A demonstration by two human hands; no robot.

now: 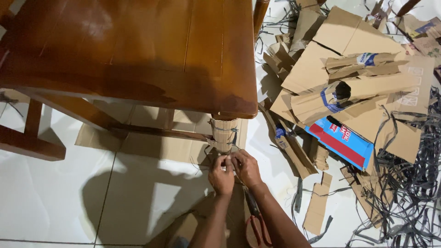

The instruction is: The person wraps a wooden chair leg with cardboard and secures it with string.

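Both hands, left hand (222, 176) and right hand (246, 167), pinched together on strap (225, 146) around cardboard-wrapped table leg (223, 131). Probably fastening now. Next, needing scissors (255, 222) near right.

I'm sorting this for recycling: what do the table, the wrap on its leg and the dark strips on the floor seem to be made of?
Table: wood, glossy reddish-brown varnish, plank seams and glare visible.
Wrap on the leg: brown cardboard, matte, tied with thin dark bands; both hands work at its base.
Dark strips: probably plastic strapping, flat and curling; uncertain.

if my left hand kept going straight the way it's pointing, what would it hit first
Most likely the cardboard-wrapped table leg, just beyond the left hand, whose fingers already seem to touch the wrap's lower edge; depth is unclear.
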